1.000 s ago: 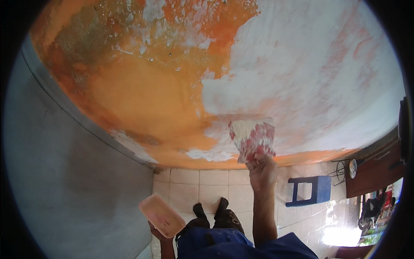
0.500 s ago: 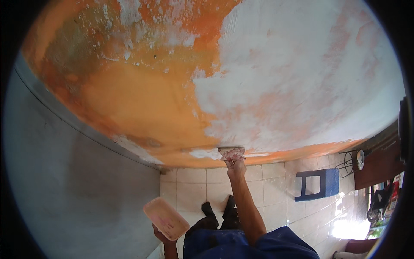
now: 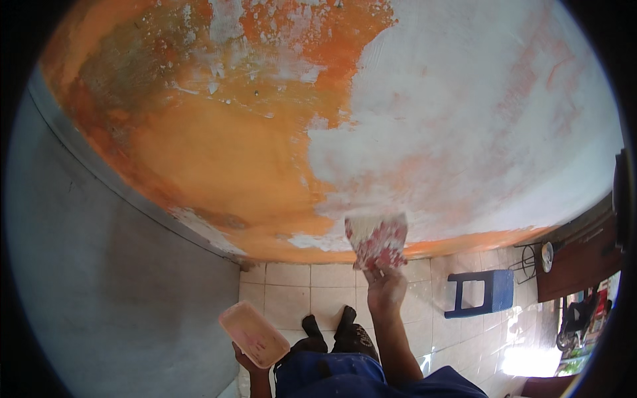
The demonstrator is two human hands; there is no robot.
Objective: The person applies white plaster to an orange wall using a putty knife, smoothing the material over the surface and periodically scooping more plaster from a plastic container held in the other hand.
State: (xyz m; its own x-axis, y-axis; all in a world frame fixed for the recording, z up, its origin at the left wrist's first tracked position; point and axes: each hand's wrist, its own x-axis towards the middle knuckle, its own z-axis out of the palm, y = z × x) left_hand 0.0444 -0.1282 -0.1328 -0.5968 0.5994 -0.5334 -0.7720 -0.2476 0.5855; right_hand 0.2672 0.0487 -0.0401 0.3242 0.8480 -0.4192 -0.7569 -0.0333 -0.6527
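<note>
A wide putty knife [image 3: 377, 240], its red handle part smeared with white, is gripped in my right hand [image 3: 386, 288]. The blade's edge lies over the white-coated part of the wall [image 3: 438, 146], near its lower border; whether it touches I cannot tell. My left hand [image 3: 245, 359] holds a shallow pinkish rectangular tray [image 3: 255, 335] by its side, low and to the left. Pinkish smears show on the tray's inner floor. Left of the white coat, the wall is bare orange [image 3: 219, 152], with flaking and white patches higher up.
A grey wall [image 3: 119, 285] meets the painted wall at a corner on the left. On the tiled floor [image 3: 287, 295] to the right stands a blue plastic stool [image 3: 497, 292]. Beyond it are a thin metal stand [image 3: 525, 263] and a brown wooden panel [image 3: 577, 259]. Bright light falls through an opening.
My right hand has moved right and turned, and the putty knife's broad face now shows more. The view has shifted slightly. My left hand keeps the tray in nearly the same place.
</note>
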